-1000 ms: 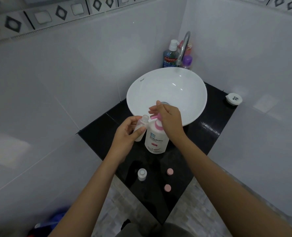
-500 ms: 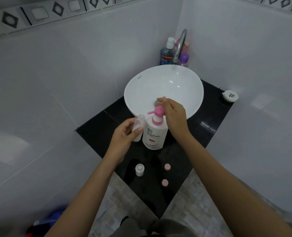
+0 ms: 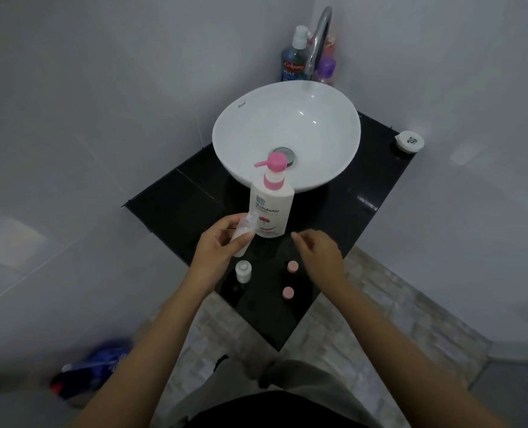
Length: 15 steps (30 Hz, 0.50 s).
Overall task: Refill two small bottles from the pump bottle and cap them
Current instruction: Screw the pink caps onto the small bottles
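Note:
A white pump bottle (image 3: 271, 208) with a pink pump head stands on the black counter (image 3: 176, 205) in front of the basin. My left hand (image 3: 218, 245) grips a small clear bottle (image 3: 243, 232), uncapped and tilted, just left of the pump bottle's base. My right hand (image 3: 320, 248) hovers empty with loose fingers to the right of the pump bottle, above the counter. A second small white bottle (image 3: 243, 271) stands uncapped near the counter's front. Two pink caps (image 3: 292, 266) (image 3: 288, 292) lie to its right.
A white bowl basin (image 3: 287, 134) sits behind the pump bottle, with a chrome tap (image 3: 320, 35) and several bottles (image 3: 294, 60) in the corner. A round white lid (image 3: 409, 140) lies at the counter's right corner. White tiled walls close in on both sides.
My right hand has let go of the pump head and dropped toward the caps. My left hand has pulled the small bottle down and away from the spout.

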{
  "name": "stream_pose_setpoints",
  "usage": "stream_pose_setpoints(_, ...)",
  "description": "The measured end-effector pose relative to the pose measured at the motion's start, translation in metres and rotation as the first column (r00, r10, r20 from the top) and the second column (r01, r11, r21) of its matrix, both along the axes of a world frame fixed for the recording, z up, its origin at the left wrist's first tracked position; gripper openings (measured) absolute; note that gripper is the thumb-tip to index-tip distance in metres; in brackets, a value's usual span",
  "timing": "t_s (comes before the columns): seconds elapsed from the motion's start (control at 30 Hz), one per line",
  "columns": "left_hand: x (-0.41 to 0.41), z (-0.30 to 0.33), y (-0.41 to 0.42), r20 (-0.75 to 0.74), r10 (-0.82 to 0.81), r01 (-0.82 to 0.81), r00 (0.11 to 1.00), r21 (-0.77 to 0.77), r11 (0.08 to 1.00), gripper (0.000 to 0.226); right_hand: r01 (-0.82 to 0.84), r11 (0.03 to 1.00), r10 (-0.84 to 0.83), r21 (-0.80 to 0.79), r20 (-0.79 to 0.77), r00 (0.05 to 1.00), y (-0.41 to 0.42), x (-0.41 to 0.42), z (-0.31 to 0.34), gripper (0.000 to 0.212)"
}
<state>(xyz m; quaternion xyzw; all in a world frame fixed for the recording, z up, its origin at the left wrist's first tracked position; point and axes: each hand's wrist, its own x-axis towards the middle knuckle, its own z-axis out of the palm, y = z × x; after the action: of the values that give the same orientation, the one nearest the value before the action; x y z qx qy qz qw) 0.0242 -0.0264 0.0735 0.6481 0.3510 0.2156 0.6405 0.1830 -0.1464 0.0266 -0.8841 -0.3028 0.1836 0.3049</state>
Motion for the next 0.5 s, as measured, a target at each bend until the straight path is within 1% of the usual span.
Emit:
stream_pose_setpoints(0.1,-0.003,-0.006,-0.007,-0.011,0.007,-0.007,1.0,-0.015,1.0,0.034,-0.085,0.979,0.098,-0.185,0.061,0.993,-0.004,-0.005,-0.024,0.037)
stream_pose_setpoints(0.2,-0.005,-0.011,-0.013,-0.01,0.002,-0.003,1.0,-0.025,1.0,0.034,-0.111,0.954,0.132,-0.278,0.054,0.99,-0.004,-0.006,-0.036,0.041)
stream_pose_setpoints(0.3,-0.007,-0.014,-0.015,-0.011,0.009,-0.009,1.0,-0.03,1.0,0.029,-0.119,0.939,0.135,-0.323,0.027,0.991,-0.001,-0.005,-0.041,0.039)
stream_pose_setpoints(0.5,-0.006,-0.013,-0.016,-0.018,0.004,-0.004,1.0,-0.029,1.0,0.028,-0.138,0.919,0.146,-0.369,-0.005,0.989,0.005,-0.004,-0.048,0.026)
